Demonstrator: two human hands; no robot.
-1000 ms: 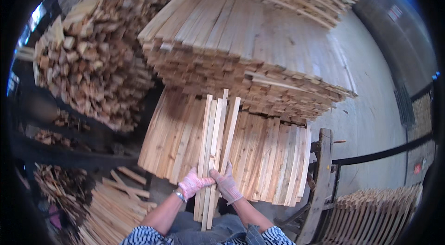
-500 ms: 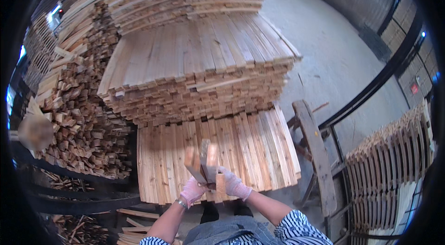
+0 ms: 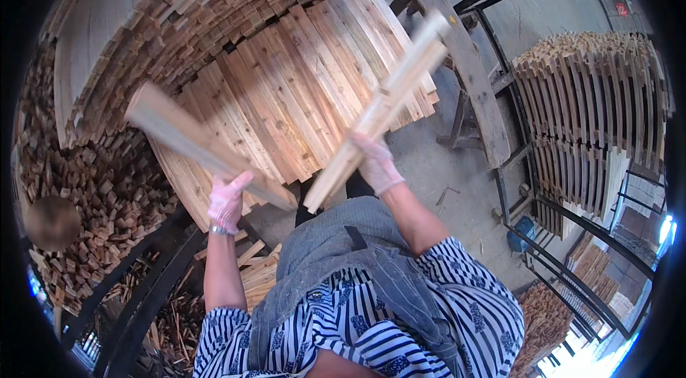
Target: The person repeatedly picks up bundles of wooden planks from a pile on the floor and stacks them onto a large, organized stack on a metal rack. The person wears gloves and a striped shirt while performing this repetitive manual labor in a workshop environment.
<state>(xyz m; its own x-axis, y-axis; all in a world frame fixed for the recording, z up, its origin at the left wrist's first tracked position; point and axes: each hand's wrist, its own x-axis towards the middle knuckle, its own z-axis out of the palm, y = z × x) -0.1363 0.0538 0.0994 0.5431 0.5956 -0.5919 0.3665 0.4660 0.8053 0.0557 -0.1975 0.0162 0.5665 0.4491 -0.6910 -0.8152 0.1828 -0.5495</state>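
Observation:
In a pink glove, my left hand [image 3: 227,203] is closed around a few pale wooden slats [image 3: 182,131], which slant up to the left and are smeared by motion. My right hand [image 3: 377,162], gloved the same way, grips another bundle of slats [image 3: 386,103] that tilts up to the right. The lower ends of the two bundles come close together in front of my apron. Beneath both lies a low layer of slats [image 3: 275,106] placed side by side. How many slats each hand holds, I cannot tell.
Behind the low layer rises a taller lumber stack [image 3: 214,6]. A worn wooden bench [image 3: 457,56] stands to its right, beside a black metal frame [image 3: 504,56]. Further right are stacked slats [image 3: 586,113] and a blue container [image 3: 522,234]. Loose offcuts [image 3: 100,199] heap up on the left.
My hands were together holding slats upright in front of me. Now they have parted, each with its own bundle swung outward. The view has turned and tipped further down.

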